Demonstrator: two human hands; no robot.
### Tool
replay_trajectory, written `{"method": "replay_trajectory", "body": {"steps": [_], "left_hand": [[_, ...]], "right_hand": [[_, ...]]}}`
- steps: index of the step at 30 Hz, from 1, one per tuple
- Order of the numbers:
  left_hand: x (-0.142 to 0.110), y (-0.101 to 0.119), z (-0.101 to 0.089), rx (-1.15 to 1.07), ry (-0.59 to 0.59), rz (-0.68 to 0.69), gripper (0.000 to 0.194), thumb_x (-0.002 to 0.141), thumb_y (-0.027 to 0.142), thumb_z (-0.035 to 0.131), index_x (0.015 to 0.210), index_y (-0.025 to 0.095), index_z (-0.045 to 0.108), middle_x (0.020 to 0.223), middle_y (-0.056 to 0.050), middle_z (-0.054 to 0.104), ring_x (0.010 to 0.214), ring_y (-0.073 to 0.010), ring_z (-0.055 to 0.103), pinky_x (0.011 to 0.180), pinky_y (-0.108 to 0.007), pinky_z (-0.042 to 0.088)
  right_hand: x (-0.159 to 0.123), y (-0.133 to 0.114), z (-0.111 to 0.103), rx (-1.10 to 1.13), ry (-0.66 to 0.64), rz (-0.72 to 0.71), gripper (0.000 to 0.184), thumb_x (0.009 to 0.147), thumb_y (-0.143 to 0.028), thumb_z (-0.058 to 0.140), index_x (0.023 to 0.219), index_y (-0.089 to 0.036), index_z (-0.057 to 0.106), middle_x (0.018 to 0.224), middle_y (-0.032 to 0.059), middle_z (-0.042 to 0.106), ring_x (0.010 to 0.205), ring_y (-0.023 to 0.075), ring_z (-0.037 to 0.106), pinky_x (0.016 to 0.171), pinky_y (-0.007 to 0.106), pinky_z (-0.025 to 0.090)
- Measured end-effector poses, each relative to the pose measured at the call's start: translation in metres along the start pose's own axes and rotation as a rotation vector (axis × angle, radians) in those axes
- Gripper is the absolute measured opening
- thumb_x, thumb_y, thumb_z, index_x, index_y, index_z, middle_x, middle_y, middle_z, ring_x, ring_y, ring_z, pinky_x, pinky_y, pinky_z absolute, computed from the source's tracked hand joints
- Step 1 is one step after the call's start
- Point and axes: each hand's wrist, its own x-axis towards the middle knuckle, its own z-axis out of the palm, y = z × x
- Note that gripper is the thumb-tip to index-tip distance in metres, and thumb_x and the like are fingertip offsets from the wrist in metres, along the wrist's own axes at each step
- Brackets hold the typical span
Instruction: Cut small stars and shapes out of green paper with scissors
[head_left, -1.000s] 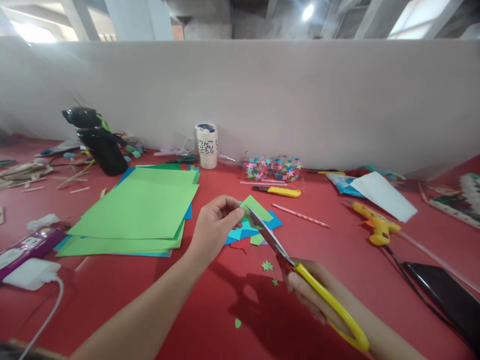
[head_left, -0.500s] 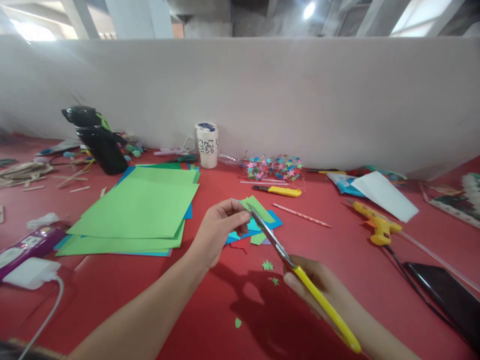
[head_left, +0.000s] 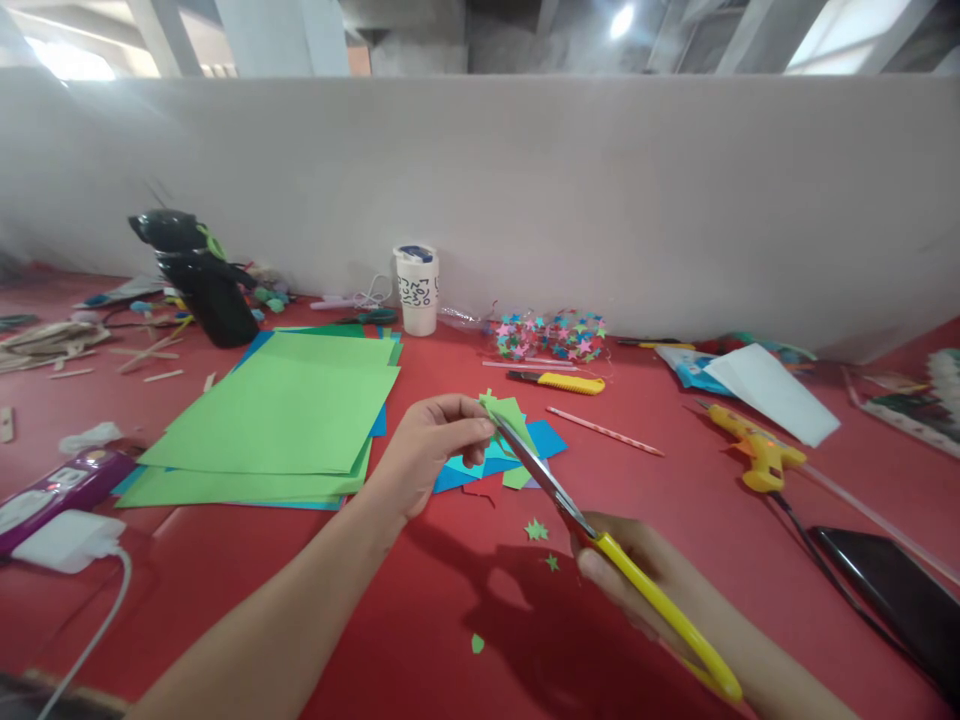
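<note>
My left hand (head_left: 431, 450) pinches a small green paper piece (head_left: 501, 415) above the red table (head_left: 420, 620). My right hand (head_left: 637, 580) grips yellow-handled scissors (head_left: 600, 545); the blade tips meet the green piece right beside my left fingertips. Under them lie blue and green paper scraps (head_left: 525, 450). Two small green cut stars (head_left: 535, 530) and a green offcut (head_left: 477, 644) rest on the table near my right hand.
A stack of green and blue sheets (head_left: 277, 420) lies at left. Behind it stand a black bottle (head_left: 199, 280) and a white cup (head_left: 417, 290). A pile of coloured stars (head_left: 551, 335), a yellow utility knife (head_left: 559, 381), a pencil (head_left: 604, 432), a glue gun (head_left: 754, 450) and a phone (head_left: 892, 600) lie to the right.
The scissor blades have closed further into the green piece, and my left hand has turned the piece slightly. The view shifted a little to the right.
</note>
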Motion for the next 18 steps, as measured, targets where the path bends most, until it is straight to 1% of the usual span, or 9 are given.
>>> {"method": "replay_trajectory", "body": {"steps": [3, 7, 9, 14, 18], "left_hand": [[0.0000, 0.0044, -0.0010, 0.069, 0.003, -0.008, 0.010, 0.063, 0.018, 0.066, 0.058, 0.015, 0.058, 0.048, 0.005, 0.053, 0.043, -0.0059, 0.047, 0.046, -0.020, 0.037], [0.0005, 0.0076, -0.0016, 0.111, 0.008, -0.024, 0.011, 0.063, 0.018, 0.067, 0.057, 0.014, 0.058, 0.048, 0.005, 0.052, 0.042, -0.0054, 0.046, 0.045, -0.020, 0.037], [0.0003, 0.0077, -0.0014, 0.112, 0.019, -0.031, 0.012, 0.063, 0.019, 0.066, 0.057, 0.014, 0.058, 0.048, 0.005, 0.051, 0.042, -0.0053, 0.045, 0.045, -0.020, 0.036], [-0.0006, 0.0068, 0.0002, 0.086, 0.031, -0.036, 0.012, 0.062, 0.019, 0.066, 0.056, 0.015, 0.057, 0.048, 0.005, 0.051, 0.042, -0.0057, 0.046, 0.045, -0.020, 0.035], [-0.0004, 0.0059, 0.0013, 0.055, 0.032, -0.037, 0.010, 0.062, 0.018, 0.066, 0.057, 0.015, 0.058, 0.050, 0.004, 0.053, 0.043, -0.0059, 0.047, 0.045, -0.021, 0.035]], "right_hand": [[-0.0002, -0.0008, 0.0005, 0.008, -0.001, 0.022, 0.059, 0.071, -0.082, 0.038, 0.063, -0.025, 0.030, 0.050, -0.0103, 0.024, 0.040, 0.0077, 0.025, 0.035, 0.020, 0.021], [0.0005, 0.0014, 0.0004, -0.010, -0.013, 0.027, 0.058, 0.073, -0.081, 0.037, 0.064, -0.024, 0.030, 0.050, -0.0105, 0.026, 0.039, 0.0063, 0.025, 0.034, 0.020, 0.021], [0.0012, 0.0030, 0.0008, 0.001, -0.017, 0.030, 0.058, 0.072, -0.081, 0.037, 0.064, -0.024, 0.030, 0.050, -0.0108, 0.025, 0.037, 0.0056, 0.025, 0.033, 0.020, 0.020], [0.0007, 0.0039, 0.0034, 0.031, 0.000, 0.049, 0.057, 0.073, -0.080, 0.038, 0.063, -0.025, 0.029, 0.046, -0.0116, 0.024, 0.035, 0.0051, 0.021, 0.033, 0.021, 0.013], [-0.0033, 0.0001, 0.0043, 0.071, 0.013, 0.085, 0.055, 0.073, -0.078, 0.041, 0.065, -0.024, 0.034, 0.046, -0.0110, 0.025, 0.037, 0.0061, 0.019, 0.034, 0.022, 0.015]]}}
